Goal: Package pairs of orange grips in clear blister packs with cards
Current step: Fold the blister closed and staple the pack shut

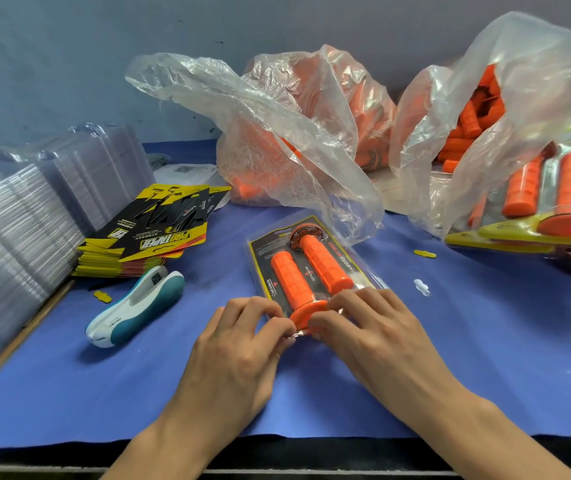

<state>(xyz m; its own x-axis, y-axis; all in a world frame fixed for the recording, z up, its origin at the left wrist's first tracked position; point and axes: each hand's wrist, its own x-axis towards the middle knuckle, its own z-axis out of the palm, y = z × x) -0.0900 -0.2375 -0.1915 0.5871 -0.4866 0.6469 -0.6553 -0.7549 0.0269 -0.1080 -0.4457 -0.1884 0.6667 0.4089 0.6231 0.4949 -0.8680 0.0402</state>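
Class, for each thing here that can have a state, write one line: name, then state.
blister pack, filled with two grips and card
left hand, pinches pack's near edge
right hand, pinches pack's near edge
stapler, lying untouched
centre bag, open
right-hand bag, open

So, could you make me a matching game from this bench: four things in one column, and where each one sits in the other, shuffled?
Things
1. stapler
2. cards
3. pack
4. finished packs

Places
A. centre, its near edge pinched by the left hand and right hand
B. far right, piled up
C. left, stacked beside the empty shells
D. near left, lying on the cloth

Pairs: 1-D, 2-C, 3-A, 4-B
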